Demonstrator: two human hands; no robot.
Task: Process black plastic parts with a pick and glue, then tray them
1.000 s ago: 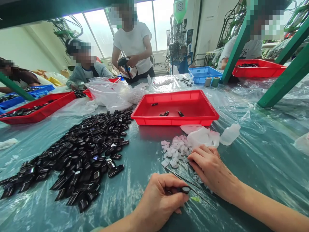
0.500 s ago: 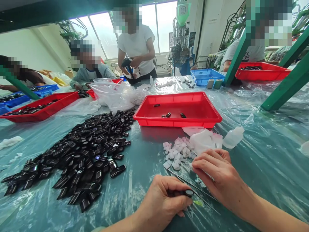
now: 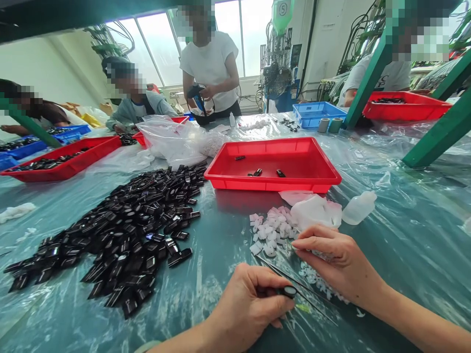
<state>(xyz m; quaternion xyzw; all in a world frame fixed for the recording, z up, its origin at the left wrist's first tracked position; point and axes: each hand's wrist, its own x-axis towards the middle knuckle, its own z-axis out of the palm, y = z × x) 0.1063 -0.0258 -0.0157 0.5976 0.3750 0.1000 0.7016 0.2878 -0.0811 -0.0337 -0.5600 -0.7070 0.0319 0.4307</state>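
My left hand (image 3: pixel 253 309) is closed around a small black plastic piece (image 3: pixel 289 291) whose round pale end sticks out past the thumb and forefinger. Most of that piece is hidden by my fingers. To the right, the fingertips of my right hand (image 3: pixel 336 260) are pinched together beside a heap of small white translucent pieces (image 3: pixel 274 226). Whatever sits between those fingertips is too small to make out. Thin dark tweezers (image 3: pixel 274 267) lie on the sheet between my hands, partly behind the black piece. Tiny white bits (image 3: pixel 318 277) are scattered under my right hand.
A large pile of glossy black pieces (image 3: pixel 136 230) spreads across the left. Ahead stands a red tray (image 3: pixel 272 184) with a few black pieces inside. White tissue (image 3: pixel 318 213) and a translucent bottle (image 3: pixel 358 208) lie at right. Co-workers, more trays and green posts (image 3: pixel 430 142) are beyond.
My right hand's fingertips have drawn closer together near the white heap, and more tiny white bits show beneath it. My left hand stays nearly still with the black piece. The view has shifted slightly.
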